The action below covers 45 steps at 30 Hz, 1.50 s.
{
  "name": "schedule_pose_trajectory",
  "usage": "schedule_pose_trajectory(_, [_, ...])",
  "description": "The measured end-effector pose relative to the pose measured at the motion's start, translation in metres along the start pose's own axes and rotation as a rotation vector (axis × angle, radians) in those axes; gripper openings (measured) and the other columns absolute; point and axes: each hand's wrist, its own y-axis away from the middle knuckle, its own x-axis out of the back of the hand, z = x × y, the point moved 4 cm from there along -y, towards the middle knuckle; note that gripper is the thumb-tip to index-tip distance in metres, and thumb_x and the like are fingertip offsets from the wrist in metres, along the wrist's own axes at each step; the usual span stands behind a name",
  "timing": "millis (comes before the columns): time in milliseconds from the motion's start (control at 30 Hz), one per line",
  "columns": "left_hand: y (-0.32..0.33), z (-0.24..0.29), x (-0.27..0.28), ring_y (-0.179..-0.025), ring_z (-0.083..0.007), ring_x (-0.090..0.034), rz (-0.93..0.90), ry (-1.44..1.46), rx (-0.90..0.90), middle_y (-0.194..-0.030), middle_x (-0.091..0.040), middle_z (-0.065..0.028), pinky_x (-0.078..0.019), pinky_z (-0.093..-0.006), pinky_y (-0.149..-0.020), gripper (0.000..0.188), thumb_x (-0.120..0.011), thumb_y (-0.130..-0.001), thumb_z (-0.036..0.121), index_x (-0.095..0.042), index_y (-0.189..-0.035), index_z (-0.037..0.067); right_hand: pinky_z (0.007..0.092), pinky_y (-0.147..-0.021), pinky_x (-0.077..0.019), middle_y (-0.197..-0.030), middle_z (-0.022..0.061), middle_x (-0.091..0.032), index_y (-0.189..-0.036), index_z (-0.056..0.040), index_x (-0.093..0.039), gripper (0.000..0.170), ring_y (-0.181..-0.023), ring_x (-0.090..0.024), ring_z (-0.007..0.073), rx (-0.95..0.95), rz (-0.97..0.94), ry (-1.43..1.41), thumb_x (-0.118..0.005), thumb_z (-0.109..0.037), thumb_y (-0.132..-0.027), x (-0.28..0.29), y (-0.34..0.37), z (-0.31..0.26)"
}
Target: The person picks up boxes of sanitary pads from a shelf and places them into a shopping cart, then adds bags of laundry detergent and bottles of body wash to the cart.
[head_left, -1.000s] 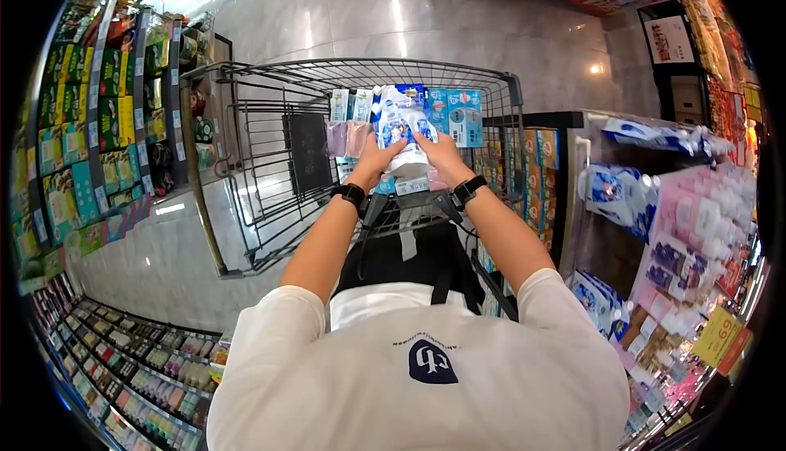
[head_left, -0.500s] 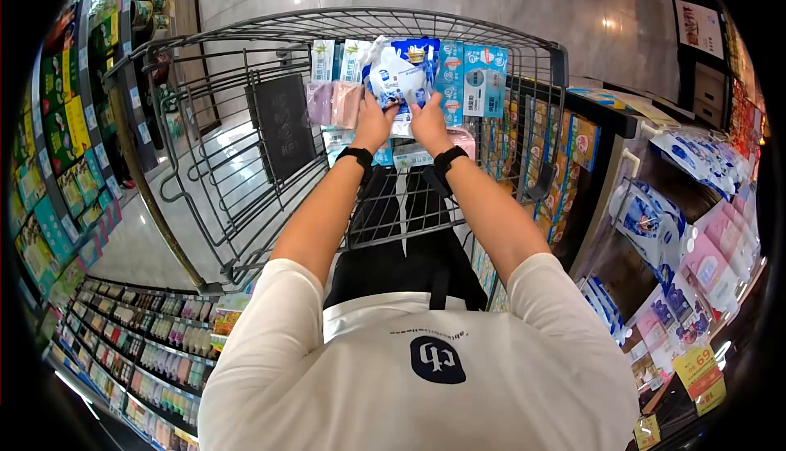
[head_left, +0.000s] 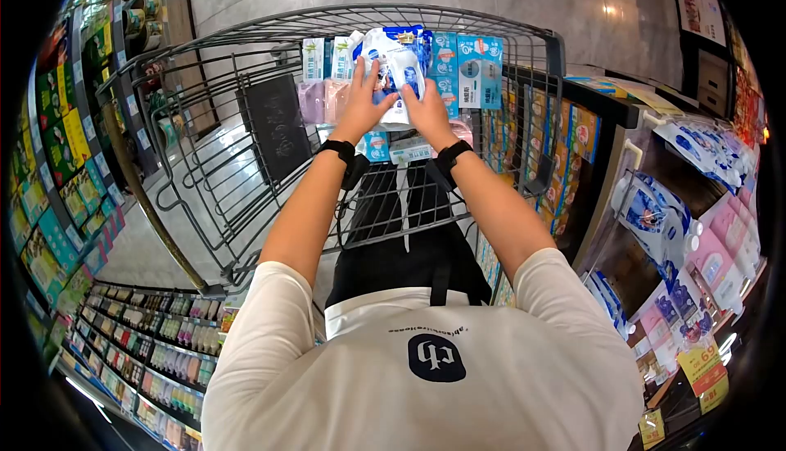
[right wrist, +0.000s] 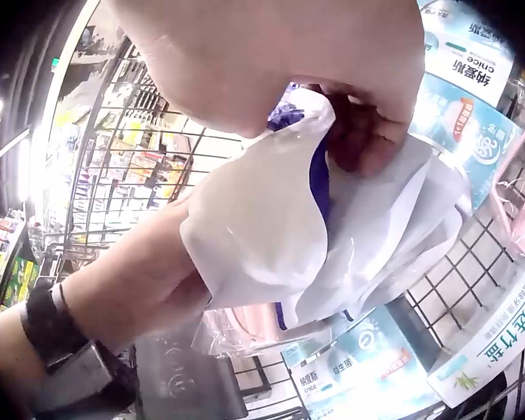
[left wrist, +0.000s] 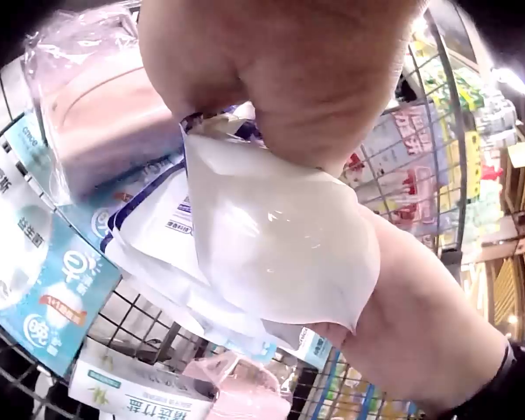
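A blue-and-white refill pouch [head_left: 395, 74] lies over boxed goods in the shopping cart, and more white pouch layers show beneath it in both wrist views. My left hand [head_left: 361, 105] rests on the pouch's left side, its fingers straight and spread in the head view. From the other side my right hand [head_left: 429, 115] holds the pouch; the right wrist view shows curled fingers [right wrist: 367, 136] at its edge. The pouch's white underside [left wrist: 276, 236] faces the left wrist camera, where my left fingertips are hidden.
Light-blue boxes [head_left: 481, 74] stand right of the pouch; pink and lilac wrapped packs [head_left: 336, 100] sit left. The wire cart [head_left: 246, 205] surrounds them, with a dark panel [head_left: 273, 129] on its left side. Shelves line both sides, and similar pouches [head_left: 655, 213] hang at right.
The cart has come nearer in view, and the pouch has gone down onto the boxes. My left fingers have gone from gripping the pouch to lying spread on it; my right hand still holds it.
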Motion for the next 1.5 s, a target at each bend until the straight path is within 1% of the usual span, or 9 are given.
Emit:
schedule_pose_trajectory(233, [0.002, -0.001, -0.009, -0.136, -0.0403, -0.038, 0.236, -0.193, -0.056, -0.152, -0.023, -0.0317, -0.0391, -0.0411, -0.106, 0.108, -0.081, -0.077, 0.036, -0.013, -0.149, -0.008, 0.0501, -0.086, -0.0457, -0.106, 0.03, -0.056, -0.114, 0.0093, -0.048, 0.063, -0.099, -0.056, 0.0457, 0.01, 0.077, 0.208, -0.069, -0.043, -0.084, 0.005, -0.008, 0.0])
schedule_pose_trajectory(333, [0.0, -0.038, -0.029, -0.109, -0.0295, -0.06, 0.306, 0.503, 0.339, -0.126, -0.055, -0.0278, -0.0504, -0.0368, -0.089, 0.094, -0.079, -0.079, 0.039, -0.028, -0.14, -0.012, 0.0504, -0.088, -0.0446, -0.111, 0.0288, -0.053, -0.114, 0.0081, -0.049, 0.062, -0.102, -0.054, 0.0452, 0.072, 0.098, 0.27, -0.07, -0.041, -0.083, 0.005, -0.013, 0.007])
schedule_pose_trajectory(433, [-0.005, -0.012, -0.007, -0.11, -0.0276, -0.06, 0.046, 0.2, 0.59, -0.121, -0.059, -0.027, -0.0498, -0.0353, -0.089, 0.089, -0.08, -0.077, 0.043, -0.039, -0.132, -0.013, 0.0496, -0.09, -0.0447, -0.114, 0.0278, -0.052, -0.117, 0.0065, -0.048, 0.064, -0.105, -0.053, 0.0445, -0.044, -0.023, 0.073, -0.073, -0.04, -0.081, -0.006, -0.02, 0.02])
schedule_pose_trajectory(567, [-0.003, -0.014, -0.006, -0.096, -0.0369, -0.067, 0.231, 0.145, 0.507, -0.103, -0.068, -0.0275, -0.0518, -0.0418, -0.083, 0.072, -0.079, -0.071, 0.049, -0.061, -0.106, -0.011, 0.0455, -0.092, -0.0468, -0.119, 0.0308, -0.055, -0.127, 0.0049, -0.037, 0.08, -0.109, -0.057, 0.0436, 0.0, 0.051, -0.079, -0.075, -0.044, -0.077, 0.001, -0.019, 0.012])
schedule_pose_trajectory(600, [-0.005, -0.016, -0.005, -0.1, -0.0256, -0.065, 0.073, 0.109, 0.557, -0.112, -0.065, -0.0223, -0.0516, -0.0358, -0.084, 0.077, -0.08, -0.075, 0.047, -0.055, -0.116, -0.012, 0.0442, -0.092, -0.0472, -0.121, 0.0309, -0.055, -0.129, 0.0058, -0.034, 0.084, -0.11, -0.058, 0.0431, -0.05, 0.014, -0.116, -0.076, -0.046, -0.077, 0.001, -0.018, 0.013])
schedule_pose_trajectory(700, [-0.003, -0.015, -0.01, -0.096, -0.0248, -0.066, 0.012, 0.121, 0.632, -0.107, -0.067, -0.0213, -0.0518, -0.0355, -0.082, 0.072, -0.08, -0.076, 0.046, -0.056, -0.114, -0.011, 0.041, -0.09, -0.0489, -0.119, 0.0299, -0.058, -0.126, 0.0106, -0.039, 0.088, -0.107, -0.061, 0.04, -0.112, 0.042, -0.15, -0.077, -0.051, -0.075, -0.001, -0.022, 0.022])
schedule_pose_trajectory(933, [0.023, 0.056, -0.043, -0.104, -0.0308, -0.059, 0.249, 0.417, 0.484, -0.115, -0.059, -0.0263, -0.0472, -0.0392, -0.089, 0.075, -0.081, -0.077, 0.035, -0.042, -0.119, -0.013, 0.0361, -0.079, -0.0525, -0.099, 0.019, -0.069, -0.11, 0.0055, -0.061, 0.045, -0.089, -0.068, 0.0261, 0.009, -0.231, -0.358, -0.075, -0.027, -0.082, 0.069, -0.004, 0.004])
schedule_pose_trajectory(1267, [0.013, 0.107, -0.099, -0.098, -0.0268, -0.061, 0.139, 0.436, 0.274, -0.112, -0.06, -0.0227, -0.0498, -0.0363, -0.085, 0.072, -0.082, -0.078, 0.03, -0.038, -0.121, -0.008, 0.0352, -0.086, -0.0509, -0.113, 0.0162, -0.065, -0.124, 0.0033, -0.05, 0.055, -0.1, -0.064, 0.0234, -0.088, -0.136, -0.523, -0.076, -0.021, -0.082, 0.127, 0.013, 0.072])
schedule_pose_trajectory(1500, [-0.041, 0.045, -0.162, -0.111, -0.0447, -0.056, -0.006, 0.289, 0.125, -0.117, -0.054, -0.0336, -0.046, -0.0423, -0.094, 0.088, -0.083, -0.074, 0.025, -0.029, -0.13, -0.015, 0.036, -0.092, -0.0488, -0.119, 0.0194, -0.06, -0.134, 0.0041, -0.037, 0.073, -0.108, -0.061, 0.0255, -0.265, -0.003, -0.145, -0.078, -0.02, -0.079, 0.108, -0.044, 0.141])
